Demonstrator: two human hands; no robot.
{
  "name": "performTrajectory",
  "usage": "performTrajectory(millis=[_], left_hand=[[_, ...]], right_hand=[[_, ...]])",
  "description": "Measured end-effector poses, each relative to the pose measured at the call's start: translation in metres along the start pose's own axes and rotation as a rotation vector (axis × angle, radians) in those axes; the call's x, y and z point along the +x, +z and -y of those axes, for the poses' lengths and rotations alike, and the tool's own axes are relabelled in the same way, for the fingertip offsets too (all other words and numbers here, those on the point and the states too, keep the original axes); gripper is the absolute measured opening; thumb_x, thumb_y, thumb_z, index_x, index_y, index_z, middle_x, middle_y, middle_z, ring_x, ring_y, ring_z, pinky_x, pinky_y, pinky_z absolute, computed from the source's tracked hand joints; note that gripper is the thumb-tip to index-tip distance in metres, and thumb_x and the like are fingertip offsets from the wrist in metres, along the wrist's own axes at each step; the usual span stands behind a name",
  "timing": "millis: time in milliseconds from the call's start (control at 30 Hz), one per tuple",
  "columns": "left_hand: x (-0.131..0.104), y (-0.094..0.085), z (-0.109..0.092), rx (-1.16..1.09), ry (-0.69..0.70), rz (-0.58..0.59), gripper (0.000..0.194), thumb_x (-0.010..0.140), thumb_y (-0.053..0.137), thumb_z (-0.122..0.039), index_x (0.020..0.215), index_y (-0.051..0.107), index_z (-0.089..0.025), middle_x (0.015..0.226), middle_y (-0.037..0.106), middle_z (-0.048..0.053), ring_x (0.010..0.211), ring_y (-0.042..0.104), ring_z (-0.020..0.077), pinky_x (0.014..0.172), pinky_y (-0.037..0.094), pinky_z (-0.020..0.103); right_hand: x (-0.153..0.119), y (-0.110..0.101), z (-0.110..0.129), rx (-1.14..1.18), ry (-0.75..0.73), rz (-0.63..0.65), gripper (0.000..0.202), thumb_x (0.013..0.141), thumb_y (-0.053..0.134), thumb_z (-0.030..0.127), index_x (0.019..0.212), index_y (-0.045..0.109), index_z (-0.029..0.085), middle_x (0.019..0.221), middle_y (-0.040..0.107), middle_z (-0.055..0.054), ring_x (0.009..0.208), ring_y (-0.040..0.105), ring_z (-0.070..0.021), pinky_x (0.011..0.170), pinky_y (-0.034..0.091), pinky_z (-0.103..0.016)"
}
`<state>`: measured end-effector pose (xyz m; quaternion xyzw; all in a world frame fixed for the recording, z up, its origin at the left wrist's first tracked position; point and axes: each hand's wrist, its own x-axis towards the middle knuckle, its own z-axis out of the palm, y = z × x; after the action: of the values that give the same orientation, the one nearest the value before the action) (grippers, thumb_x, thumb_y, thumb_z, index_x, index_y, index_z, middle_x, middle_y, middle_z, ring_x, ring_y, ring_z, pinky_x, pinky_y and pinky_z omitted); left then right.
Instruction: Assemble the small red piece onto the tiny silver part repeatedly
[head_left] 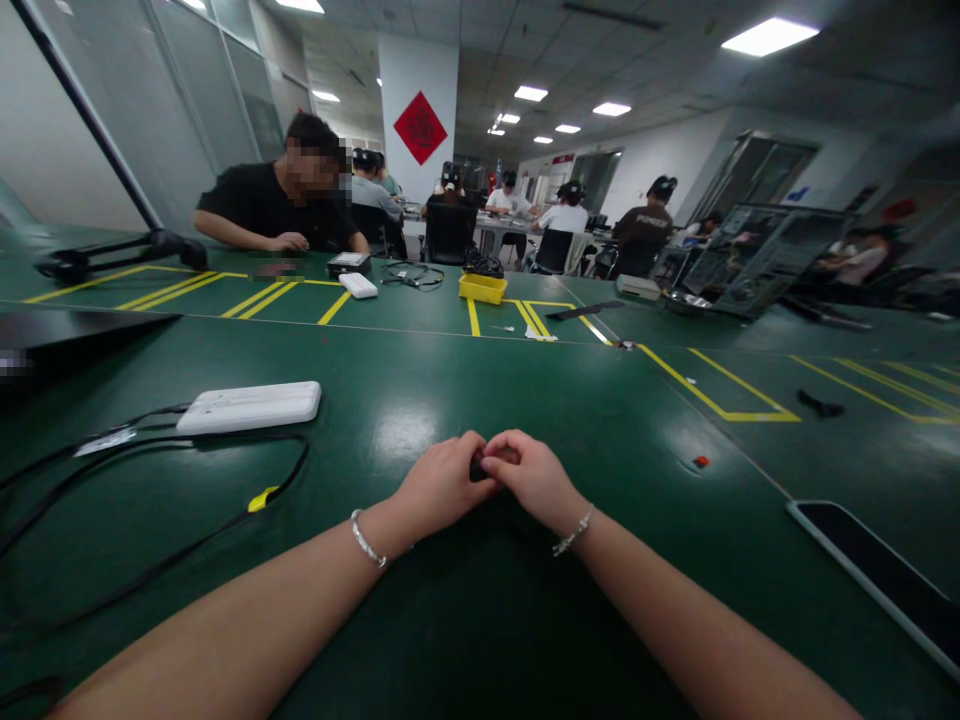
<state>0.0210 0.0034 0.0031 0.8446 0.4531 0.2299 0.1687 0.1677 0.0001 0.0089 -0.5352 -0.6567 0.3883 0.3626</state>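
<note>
My left hand [444,482] and my right hand [537,478] meet just above the green table [585,390], in the middle of the view. Both have curled fingers, with thumbs and fingertips brought together. Whatever they pinch, if anything, is hidden among the fingers. A silvery bracelet [367,538] circles my left wrist, and a thinner one [573,531] is on my right. To the left lies a white power bank [251,406] with a black cable [300,462] bearing a yellow tag [262,499]. A small red-orange piece [701,461] rests beyond my right hand.
At the right edge lies a dark flat device with a pale rim [877,575]. A yellow tray [483,289] of black cables stands farther back, near a smaller white power bank [358,286]. Across the table sits a person in black [262,205]. A metal frame [765,260] stands back right.
</note>
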Motion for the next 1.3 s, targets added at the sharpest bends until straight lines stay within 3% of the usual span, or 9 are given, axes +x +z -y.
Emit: performTrajectory(millis=[200,333,467,567,667,867,1033,1167,1300], left_hand=[[0.000,0.000,0.004,0.008,-0.011,0.007,0.012,0.077,0.049,-0.029,0.084,0.049,-0.019,0.073,0.059,0.001,0.066,0.056,0.0164,0.055,0.039,0.025],[0.001,-0.004,0.004,-0.087,-0.036,-0.021,0.019,0.077,0.050,-0.032,0.093,0.049,-0.022,0.079,0.061,0.000,0.071,0.058,0.0157,0.060,0.042,0.025],[0.002,-0.007,0.002,-0.121,-0.027,-0.064,0.018,0.077,0.050,-0.029,0.094,0.051,-0.024,0.087,0.061,0.000,0.078,0.057,0.0156,0.065,0.043,0.025],[0.002,-0.008,0.002,-0.128,-0.011,-0.084,0.018,0.077,0.050,-0.026,0.094,0.052,-0.024,0.090,0.061,0.000,0.082,0.056,0.0158,0.068,0.043,0.026],[0.002,-0.007,0.004,-0.141,-0.018,-0.088,0.018,0.077,0.050,-0.025,0.095,0.052,-0.024,0.091,0.061,0.000,0.083,0.057,0.0157,0.070,0.044,0.026],[0.003,-0.004,0.007,-0.189,-0.045,-0.073,0.021,0.077,0.050,-0.026,0.098,0.051,-0.024,0.089,0.061,0.000,0.081,0.058,0.0150,0.069,0.045,0.026],[0.003,-0.004,0.004,-0.216,-0.028,-0.062,0.020,0.077,0.051,-0.026,0.097,0.052,-0.023,0.087,0.061,0.000,0.079,0.058,0.0143,0.068,0.044,0.025],[0.002,-0.005,0.002,-0.203,0.000,-0.048,0.019,0.074,0.054,-0.025,0.094,0.054,-0.023,0.083,0.062,-0.001,0.075,0.057,0.0139,0.066,0.043,0.024],[0.002,-0.005,0.001,-0.146,0.024,-0.040,0.018,0.073,0.055,-0.026,0.091,0.054,-0.022,0.078,0.063,-0.001,0.070,0.057,0.0146,0.060,0.041,0.024]], right_hand=[[-0.001,-0.011,0.004,-0.061,-0.056,0.095,0.017,0.075,0.047,0.028,0.085,0.054,0.016,0.078,0.059,-0.002,0.071,0.056,-0.0124,0.067,0.045,-0.026],[0.005,-0.066,-0.009,-0.698,-0.053,-0.239,0.024,0.076,0.043,0.022,0.097,0.055,0.016,0.098,0.058,-0.010,0.095,0.051,-0.0204,0.084,0.038,-0.036],[-0.003,-0.140,-0.049,-1.165,0.412,-0.533,0.033,0.076,0.037,0.019,0.104,0.054,0.012,0.116,0.044,-0.021,0.108,0.040,-0.0330,0.080,0.036,-0.046],[-0.014,-0.182,-0.077,-1.160,0.753,-0.443,0.036,0.075,0.037,0.020,0.102,0.056,0.008,0.108,0.049,-0.025,0.098,0.049,-0.0342,0.070,0.042,-0.043],[-0.017,-0.197,-0.089,-1.159,0.794,-0.360,0.033,0.072,0.039,0.016,0.094,0.061,0.007,0.097,0.056,-0.023,0.088,0.055,-0.0318,0.065,0.045,-0.038],[0.001,-0.145,-0.056,-1.086,0.434,-0.206,0.018,0.067,0.046,0.013,0.076,0.062,0.012,0.083,0.062,-0.014,0.076,0.059,-0.0221,0.066,0.044,-0.031],[0.005,-0.062,-0.014,-0.390,0.007,0.050,0.011,0.070,0.048,0.018,0.079,0.053,0.017,0.073,0.060,-0.002,0.066,0.057,-0.0117,0.062,0.046,-0.023],[-0.002,-0.024,0.001,-0.183,-0.183,0.010,0.018,0.067,0.050,0.012,0.084,0.048,0.017,0.076,0.057,-0.001,0.067,0.056,-0.0095,0.063,0.047,-0.023],[-0.009,-0.016,0.005,-0.284,-0.311,-0.049,0.022,0.067,0.048,0.007,0.085,0.048,0.018,0.078,0.055,0.000,0.069,0.054,-0.0096,0.066,0.047,-0.024]])
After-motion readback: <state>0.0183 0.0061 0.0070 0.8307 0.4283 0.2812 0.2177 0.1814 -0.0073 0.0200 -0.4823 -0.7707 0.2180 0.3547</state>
